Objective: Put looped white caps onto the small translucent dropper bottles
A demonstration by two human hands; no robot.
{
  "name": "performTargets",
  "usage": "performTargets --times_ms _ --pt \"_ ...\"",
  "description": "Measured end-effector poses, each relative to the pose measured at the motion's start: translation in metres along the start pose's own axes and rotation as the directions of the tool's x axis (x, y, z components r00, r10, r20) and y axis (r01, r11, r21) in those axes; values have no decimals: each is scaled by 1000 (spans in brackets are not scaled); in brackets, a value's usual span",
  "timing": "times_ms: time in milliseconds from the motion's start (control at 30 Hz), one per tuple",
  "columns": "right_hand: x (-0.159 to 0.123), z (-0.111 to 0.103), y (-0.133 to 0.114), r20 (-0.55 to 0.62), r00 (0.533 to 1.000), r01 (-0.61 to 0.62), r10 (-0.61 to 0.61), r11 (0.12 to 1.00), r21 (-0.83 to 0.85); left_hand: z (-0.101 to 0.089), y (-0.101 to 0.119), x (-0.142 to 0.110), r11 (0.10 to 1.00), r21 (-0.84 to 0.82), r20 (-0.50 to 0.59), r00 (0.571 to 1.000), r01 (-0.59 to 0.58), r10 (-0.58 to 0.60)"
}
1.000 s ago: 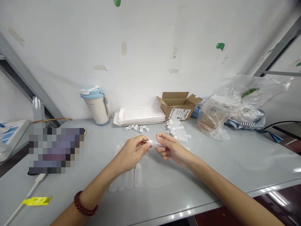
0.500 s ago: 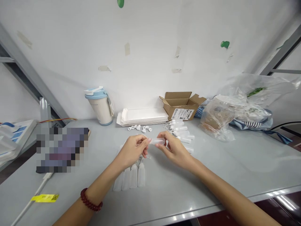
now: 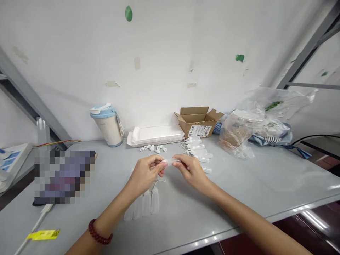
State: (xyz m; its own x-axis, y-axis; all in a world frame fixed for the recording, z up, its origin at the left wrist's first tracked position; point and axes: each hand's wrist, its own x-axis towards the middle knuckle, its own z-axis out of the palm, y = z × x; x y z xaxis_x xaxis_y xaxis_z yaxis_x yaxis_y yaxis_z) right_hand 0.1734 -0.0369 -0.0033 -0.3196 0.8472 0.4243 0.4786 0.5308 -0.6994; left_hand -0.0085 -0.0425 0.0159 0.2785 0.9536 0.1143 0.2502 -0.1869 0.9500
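Note:
Between my hands, above the table's middle, is a small translucent plastic dropper bottle (image 3: 170, 161) lying sideways. My left hand (image 3: 145, 173) pinches its cap end between thumb and fingers. My right hand (image 3: 192, 171) grips the other end of its body, largely covering it. Below my left hand, a row of clear bottles (image 3: 146, 205) with thin strings lies on the table, partly hidden by the wrist. More bottles with white tops (image 3: 196, 146) lie behind my right hand. Several loose white caps (image 3: 152, 147) are scattered beyond my fingers.
Along the wall stand a beige cup with a blue lid (image 3: 108, 125), a stack of flat white boxes (image 3: 159, 134) and an open cardboard carton (image 3: 196, 124). Clear plastic bags (image 3: 236, 134) lie at right. A blurred-out flat device (image 3: 65, 177) with a white cable (image 3: 37, 223) lies left.
The view has shifted slightly, so the whole scene sits a little further left and lower. Both hands still hold the bottle; the right hand now covers more of its body.

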Motion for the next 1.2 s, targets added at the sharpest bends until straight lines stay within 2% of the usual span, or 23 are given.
performTargets --times_ms 67,233,367,500,667,733,833,900,967,1067,1200 --pt "0 -1 -2 12 999 -32 31 999 41 0 1 2 998 -43 38 998 44 -42" --pt "-1 -2 -3 7 1000 18 -18 999 43 0 5 1 985 -55 106 982 164 -157" --pt "-2 -1 -4 12 999 -53 52 995 83 -1 5 -1 967 -111 165 964 228 -209" --pt "-2 -1 -4 -14 995 -97 99 990 103 1 1 -1 982 -65 159 973 180 -168" --pt "1 -1 -1 -20 988 -148 153 978 146 9 -2 -1 995 67 39 997 71 -74" --pt "2 -2 -1 -36 984 -163 172 971 174 11 -3 0 994 53 61 994 93 -96" --pt "3 -3 -3 -35 984 -167 177 966 198 12 -3 1 980 -32 148 971 195 -188" --pt "3 -3 -4 -21 984 -168 176 962 214 10 -2 1 974 -73 147 968 213 -201" --pt "2 -4 -5 -4 981 -188 194 953 239 8 1 0 986 -40 112 982 159 -154" --pt "3 -4 -5 59 964 -264 259 910 320 5 4 -1 994 112 77 997 16 -25" --pt "6 -5 -4 163 921 -390 355 810 439 3 4 1 922 336 89 981 -193 173"
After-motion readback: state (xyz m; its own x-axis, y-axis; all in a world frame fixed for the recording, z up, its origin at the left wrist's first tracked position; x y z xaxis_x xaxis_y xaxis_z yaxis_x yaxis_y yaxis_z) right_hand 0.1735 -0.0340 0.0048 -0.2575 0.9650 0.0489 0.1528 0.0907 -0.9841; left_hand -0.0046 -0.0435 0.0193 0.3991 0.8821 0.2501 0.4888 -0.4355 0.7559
